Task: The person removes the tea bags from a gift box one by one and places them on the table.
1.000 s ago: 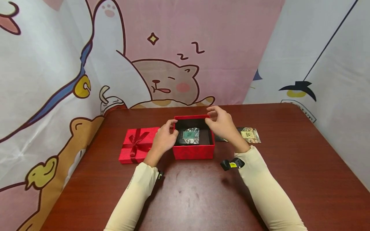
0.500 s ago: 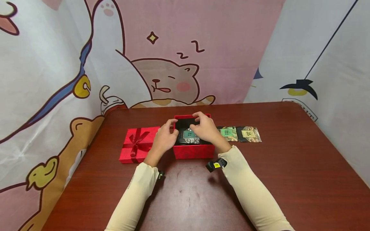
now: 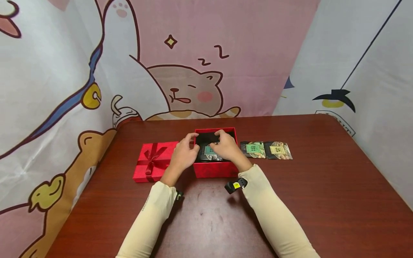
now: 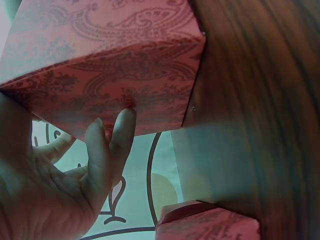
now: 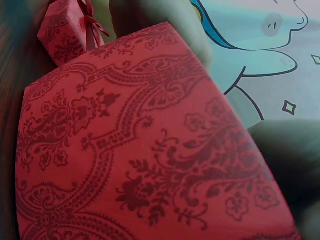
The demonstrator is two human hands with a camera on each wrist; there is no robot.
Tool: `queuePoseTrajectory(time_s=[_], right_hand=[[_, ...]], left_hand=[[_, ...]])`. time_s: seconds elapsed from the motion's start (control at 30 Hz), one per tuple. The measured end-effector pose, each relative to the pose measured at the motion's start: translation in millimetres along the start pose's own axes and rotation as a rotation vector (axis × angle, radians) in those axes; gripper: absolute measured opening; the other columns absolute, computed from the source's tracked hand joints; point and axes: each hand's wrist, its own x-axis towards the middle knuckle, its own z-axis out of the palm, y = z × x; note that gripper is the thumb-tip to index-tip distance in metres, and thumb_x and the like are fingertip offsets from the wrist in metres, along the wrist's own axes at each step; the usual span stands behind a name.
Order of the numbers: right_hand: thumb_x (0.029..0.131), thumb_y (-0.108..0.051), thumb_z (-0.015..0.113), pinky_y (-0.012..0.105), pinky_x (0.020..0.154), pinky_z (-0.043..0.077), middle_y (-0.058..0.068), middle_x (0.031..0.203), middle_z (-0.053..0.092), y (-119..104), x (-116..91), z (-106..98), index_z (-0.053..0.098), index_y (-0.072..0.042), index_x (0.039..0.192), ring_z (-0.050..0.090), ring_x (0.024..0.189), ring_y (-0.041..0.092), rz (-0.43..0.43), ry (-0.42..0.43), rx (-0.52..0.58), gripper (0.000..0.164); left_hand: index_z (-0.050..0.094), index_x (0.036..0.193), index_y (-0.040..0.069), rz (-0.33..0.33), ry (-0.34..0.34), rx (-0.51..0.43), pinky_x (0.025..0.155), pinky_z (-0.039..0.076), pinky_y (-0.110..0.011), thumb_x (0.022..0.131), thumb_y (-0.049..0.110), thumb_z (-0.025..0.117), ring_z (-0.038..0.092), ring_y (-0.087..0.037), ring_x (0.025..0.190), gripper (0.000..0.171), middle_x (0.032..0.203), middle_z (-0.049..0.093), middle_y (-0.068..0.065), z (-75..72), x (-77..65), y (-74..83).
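Note:
My left hand (image 3: 184, 152) grips the left wall of the open red gift box (image 3: 216, 170), its fingertips pressing the patterned outer side in the left wrist view. Inside the dark box lies a black packet (image 3: 209, 156) with a teal label and a picture on its right part. Over the box reaches my right hand (image 3: 227, 147), thumb and forefinger spread apart, the thumb right at the packet's upper right. Its other fingers are hidden. In the right wrist view the box's red side (image 5: 115, 150) covers most of the hand.
Left of the box lies its red lid (image 3: 155, 161) with a dark ribbon bow. To the right, a packet with a green label (image 3: 253, 148) and one with a yellow label (image 3: 278, 149) lie side by side on the brown table (image 3: 322, 186).
My right hand has moved left from the box's right rim to over the packet inside, uncovering the two packets on the table. The left hand stays at the left wall.

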Motion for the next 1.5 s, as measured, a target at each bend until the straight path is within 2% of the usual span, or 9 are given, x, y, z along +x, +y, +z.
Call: queuePoseTrajectory(time_s=[0.2, 0.5, 0.77, 0.93, 1.07, 1.27, 1.5], right_hand=[[0.092, -0.022, 0.064, 0.049, 0.098, 0.045, 0.022, 0.135, 0.055, 1.5, 3.0, 2.9, 0.045, 0.001, 0.139, 0.055, 0.117, 0.035, 0.026, -0.022, -0.042, 0.055], [0.092, -0.024, 0.063, 0.052, 0.105, 0.039, 0.024, 0.138, 0.051, 4.8, 4.8, 5.4, 0.044, 0.003, 0.139, 0.046, 0.129, 0.038, 0.075, -0.061, -0.087, 0.058], [0.092, -0.024, 0.064, 0.051, 0.106, 0.038, 0.024, 0.139, 0.051, 6.3, 4.1, 3.9, 0.043, 0.002, 0.14, 0.045, 0.131, 0.038, 0.06, -0.064, -0.088, 0.058], [0.092, -0.022, 0.064, 0.051, 0.106, 0.038, 0.025, 0.139, 0.049, 6.7, 1.9, 1.5, 0.044, 0.001, 0.14, 0.045, 0.13, 0.038, 0.039, -0.033, -0.076, 0.057], [0.091, -0.018, 0.064, 0.05, 0.1, 0.043, 0.023, 0.133, 0.055, 5.9, 1.1, -0.1, 0.049, -0.001, 0.136, 0.052, 0.123, 0.037, 0.003, -0.019, -0.047, 0.05], [0.092, -0.014, 0.062, 0.043, 0.083, 0.05, 0.018, 0.117, 0.06, 5.3, -0.2, 1.4, 0.059, -0.003, 0.126, 0.059, 0.103, 0.031, -0.029, -0.076, -0.011, 0.036], [0.09, -0.012, 0.063, 0.038, 0.074, 0.05, 0.015, 0.107, 0.064, 5.3, 4.9, 4.0, 0.065, -0.003, 0.123, 0.061, 0.089, 0.026, -0.064, -0.11, -0.014, 0.034]], left_hand=[[0.054, 0.135, 0.023, 0.012, 0.006, -0.011, 0.095, 0.044, -0.053, 0.092, 0.02, 0.054, 0.058, -0.029, 0.115, 0.044, 0.125, 0.064, -0.009, -0.9, -0.2, -1.0], [0.054, 0.136, 0.025, -0.006, -0.01, -0.004, 0.095, 0.044, -0.052, 0.091, 0.023, 0.054, 0.057, -0.029, 0.116, 0.045, 0.127, 0.063, -0.008, 0.9, -1.0, -0.7], [0.054, 0.136, 0.024, -0.007, -0.008, -0.004, 0.095, 0.044, -0.053, 0.092, 0.02, 0.055, 0.058, -0.029, 0.114, 0.044, 0.126, 0.063, -0.009, 2.8, -0.4, 2.0], [0.053, 0.136, 0.024, 0.006, -0.014, -0.008, 0.095, 0.045, -0.052, 0.092, 0.021, 0.054, 0.058, -0.029, 0.114, 0.044, 0.126, 0.063, -0.009, 3.5, -0.1, 2.7], [0.054, 0.136, 0.023, 0.013, -0.004, -0.013, 0.094, 0.045, -0.052, 0.092, 0.02, 0.054, 0.058, -0.029, 0.113, 0.044, 0.125, 0.063, -0.01, 2.4, 0.3, 3.5], [0.055, 0.135, 0.024, 0.011, -0.001, -0.016, 0.095, 0.044, -0.053, 0.092, 0.021, 0.053, 0.058, -0.029, 0.115, 0.044, 0.124, 0.064, -0.009, 1.4, -0.5, 3.4], [0.056, 0.134, 0.024, 0.019, 0.022, -0.018, 0.093, 0.045, -0.05, 0.091, 0.019, 0.054, 0.06, -0.028, 0.113, 0.043, 0.122, 0.066, -0.008, 1.5, -1.8, 0.5]])
